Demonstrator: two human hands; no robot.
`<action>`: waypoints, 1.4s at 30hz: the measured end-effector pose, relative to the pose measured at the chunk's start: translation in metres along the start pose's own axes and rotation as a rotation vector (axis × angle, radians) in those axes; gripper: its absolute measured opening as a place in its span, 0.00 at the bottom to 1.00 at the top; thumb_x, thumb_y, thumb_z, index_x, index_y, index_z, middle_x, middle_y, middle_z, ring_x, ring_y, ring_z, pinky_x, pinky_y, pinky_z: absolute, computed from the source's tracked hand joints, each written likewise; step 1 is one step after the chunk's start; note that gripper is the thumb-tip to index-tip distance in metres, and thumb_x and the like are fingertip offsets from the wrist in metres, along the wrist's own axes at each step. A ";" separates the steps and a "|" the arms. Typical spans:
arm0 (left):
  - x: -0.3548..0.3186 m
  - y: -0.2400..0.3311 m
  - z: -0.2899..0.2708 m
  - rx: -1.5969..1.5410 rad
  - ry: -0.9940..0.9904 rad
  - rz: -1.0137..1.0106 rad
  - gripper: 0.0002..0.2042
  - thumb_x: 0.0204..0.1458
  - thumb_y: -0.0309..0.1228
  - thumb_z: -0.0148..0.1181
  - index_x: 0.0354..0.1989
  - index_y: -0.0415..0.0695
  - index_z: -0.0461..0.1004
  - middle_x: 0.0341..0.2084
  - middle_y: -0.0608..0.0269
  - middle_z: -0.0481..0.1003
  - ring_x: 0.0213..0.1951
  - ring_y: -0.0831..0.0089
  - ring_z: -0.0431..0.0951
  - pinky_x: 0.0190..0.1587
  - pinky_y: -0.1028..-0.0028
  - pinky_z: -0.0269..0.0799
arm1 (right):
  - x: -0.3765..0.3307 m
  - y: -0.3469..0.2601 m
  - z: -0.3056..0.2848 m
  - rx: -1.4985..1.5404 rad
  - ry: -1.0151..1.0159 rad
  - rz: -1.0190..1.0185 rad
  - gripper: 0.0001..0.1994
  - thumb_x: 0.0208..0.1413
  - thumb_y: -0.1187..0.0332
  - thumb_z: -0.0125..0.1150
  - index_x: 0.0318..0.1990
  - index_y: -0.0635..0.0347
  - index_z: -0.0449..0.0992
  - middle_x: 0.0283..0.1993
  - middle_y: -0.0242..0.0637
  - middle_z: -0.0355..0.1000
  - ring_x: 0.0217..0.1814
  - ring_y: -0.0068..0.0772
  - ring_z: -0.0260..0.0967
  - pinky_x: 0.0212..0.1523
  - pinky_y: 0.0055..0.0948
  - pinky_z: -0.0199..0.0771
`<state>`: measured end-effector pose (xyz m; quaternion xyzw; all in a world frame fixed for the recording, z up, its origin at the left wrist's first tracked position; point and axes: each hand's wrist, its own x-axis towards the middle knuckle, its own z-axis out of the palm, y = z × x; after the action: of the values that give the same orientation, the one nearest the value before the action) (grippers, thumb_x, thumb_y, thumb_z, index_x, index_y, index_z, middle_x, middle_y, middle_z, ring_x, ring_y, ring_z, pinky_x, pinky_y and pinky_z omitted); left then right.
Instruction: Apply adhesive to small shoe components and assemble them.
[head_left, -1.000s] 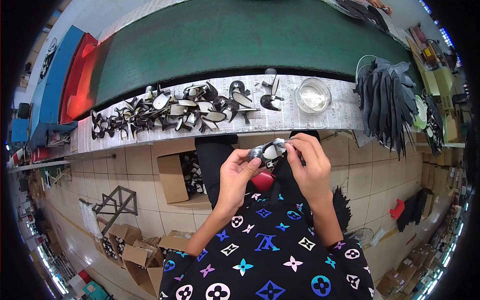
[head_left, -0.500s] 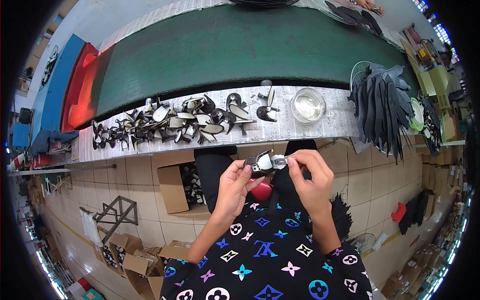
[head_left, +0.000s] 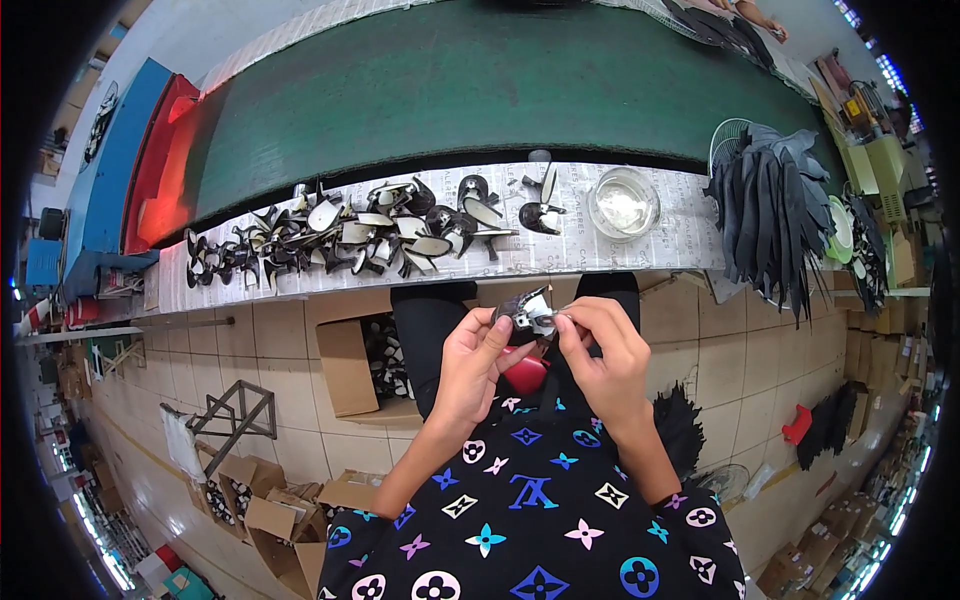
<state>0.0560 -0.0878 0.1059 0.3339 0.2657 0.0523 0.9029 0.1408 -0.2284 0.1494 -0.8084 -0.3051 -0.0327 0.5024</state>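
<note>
In front of my lap, my left hand [head_left: 482, 350] is closed round a shoe heel [head_left: 522, 312], thumb on its near side. The heel has glossy black covering on the left and bare white at its right end. My right hand [head_left: 604, 350] pinches thumb and forefinger together at that white end. Something small and grey shows at those fingertips, too small to name. On the bench ahead lies a pile of similar black-and-white heels [head_left: 350, 232], with one heel [head_left: 541, 216] apart on the right. A round clear dish [head_left: 623, 204] with pale contents stands beside it.
A green conveyor belt [head_left: 420, 90] runs behind the bench, by a blue-and-red machine [head_left: 105, 160]. Dark grey strips [head_left: 768, 210] hang over a wire basket at the right. An open carton [head_left: 347, 370] of heels stands on the floor left of my legs. Another person's hand [head_left: 762, 18] shows far right.
The heel has tilted in my left hand, turning its white end upward. My right hand has come left, closer to the heel. The lone heel on the bench looks unmoved.
</note>
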 end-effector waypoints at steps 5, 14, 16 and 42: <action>0.000 -0.002 -0.001 0.004 0.009 0.004 0.11 0.63 0.32 0.55 0.45 0.37 0.68 0.38 0.60 0.75 0.41 0.75 0.78 0.51 0.66 0.79 | -0.001 0.004 -0.008 -0.116 0.028 -0.038 0.06 0.51 0.79 0.66 0.36 0.66 0.76 0.37 0.39 0.74 0.29 0.31 0.73 0.27 0.28 0.75; 0.000 -0.004 0.003 0.022 0.018 -0.015 0.10 0.63 0.34 0.55 0.44 0.40 0.69 0.38 0.64 0.75 0.41 0.78 0.78 0.50 0.68 0.79 | -0.003 -0.001 -0.009 -0.036 0.030 0.019 0.06 0.50 0.78 0.66 0.36 0.67 0.76 0.36 0.40 0.73 0.28 0.32 0.72 0.28 0.28 0.75; 0.000 -0.003 0.006 0.034 0.023 -0.018 0.07 0.64 0.34 0.54 0.42 0.43 0.70 0.37 0.68 0.75 0.39 0.82 0.77 0.50 0.68 0.79 | -0.006 0.002 -0.004 -0.029 0.004 -0.007 0.06 0.51 0.78 0.66 0.36 0.67 0.76 0.36 0.41 0.73 0.28 0.33 0.73 0.28 0.28 0.75; -0.061 0.029 -0.171 1.303 1.100 0.630 0.24 0.54 0.32 0.65 0.56 0.35 0.67 0.44 0.52 0.73 0.49 0.59 0.74 0.54 0.64 0.68 | -0.028 0.085 -0.005 1.002 0.189 0.745 0.07 0.63 0.72 0.56 0.40 0.68 0.77 0.39 0.38 0.77 0.40 0.25 0.75 0.45 0.26 0.79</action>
<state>-0.0811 0.0165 0.0429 0.7633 0.5327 0.2881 0.2248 0.1638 -0.2719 0.0746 -0.5205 0.0646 0.2200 0.8225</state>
